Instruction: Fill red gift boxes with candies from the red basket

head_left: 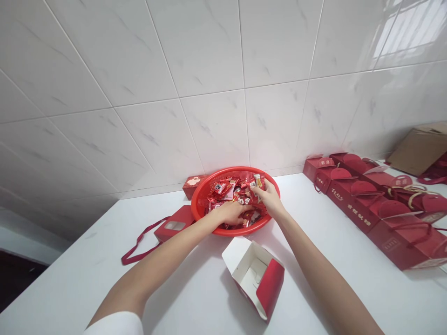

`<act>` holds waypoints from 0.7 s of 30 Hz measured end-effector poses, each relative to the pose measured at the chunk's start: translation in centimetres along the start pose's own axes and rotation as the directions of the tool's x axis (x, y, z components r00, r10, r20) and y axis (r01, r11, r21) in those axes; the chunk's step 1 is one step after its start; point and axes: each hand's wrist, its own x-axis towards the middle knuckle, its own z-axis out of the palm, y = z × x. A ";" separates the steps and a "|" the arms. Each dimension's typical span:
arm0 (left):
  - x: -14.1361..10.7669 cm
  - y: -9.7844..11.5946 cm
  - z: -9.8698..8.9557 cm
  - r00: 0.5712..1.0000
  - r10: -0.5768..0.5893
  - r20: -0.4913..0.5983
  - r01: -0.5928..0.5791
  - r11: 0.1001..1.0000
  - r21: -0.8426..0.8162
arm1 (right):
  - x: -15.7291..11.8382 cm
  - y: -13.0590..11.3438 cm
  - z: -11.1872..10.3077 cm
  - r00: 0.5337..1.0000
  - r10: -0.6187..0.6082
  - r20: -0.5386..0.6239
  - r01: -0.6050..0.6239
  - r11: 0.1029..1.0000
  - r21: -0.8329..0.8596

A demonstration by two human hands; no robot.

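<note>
A red plastic basket (199, 204) holds many candies in red wrappers (220, 188). My left hand (232, 212) reaches into the basket, its fingers among the candies; what they hold, if anything, is hidden. At the basket's right side, my right hand (268, 195) pinches a wrapped candy (259, 180) with a whitish and yellow wrapper. In front of the basket, an open box (270, 288), red outside and white inside, stands with its flaps spread and no candy visible in it.
Left of the basket lies a red box (178, 221) with a ribbon strap (139, 242). Another small red box (193, 185) is behind it. Rows of red gift boxes (359, 204) stand at the right, near a cardboard box (417, 151). A tiled wall (213, 125) backs the white table (101, 251).
</note>
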 end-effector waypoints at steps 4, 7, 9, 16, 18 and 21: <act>-0.2 0.4 0.0 0.999 -0.040 0.010 0.041 0.998 -0.052 | 0.0 0.0 0.0 1.000 0.015 -0.004 -0.015 1.000 0.002; -0.2 0.5 0.0 0.999 -0.035 0.008 0.035 0.999 -0.028 | -0.1 -0.1 0.0 1.000 0.013 0.002 -0.013 1.000 0.008; 0.0 0.4 0.1 1.000 -0.020 0.014 0.020 1.000 -0.009 | -0.1 0.0 0.0 1.000 0.012 0.005 -0.012 1.000 0.005; 0.5 0.0 0.3 0.998 0.050 0.032 -0.048 0.997 -0.052 | 0.0 0.1 0.0 1.000 0.003 0.009 -0.002 1.000 -0.008; 0.6 -0.2 0.3 0.997 0.070 0.027 -0.067 0.995 -0.080 | 0.0 0.1 -0.1 1.000 -0.003 0.013 0.004 1.000 -0.018; 0.6 -0.5 0.1 0.998 0.065 0.018 -0.061 0.984 -0.168 | -0.1 -0.1 -0.1 1.000 -0.020 0.019 0.020 0.999 -0.038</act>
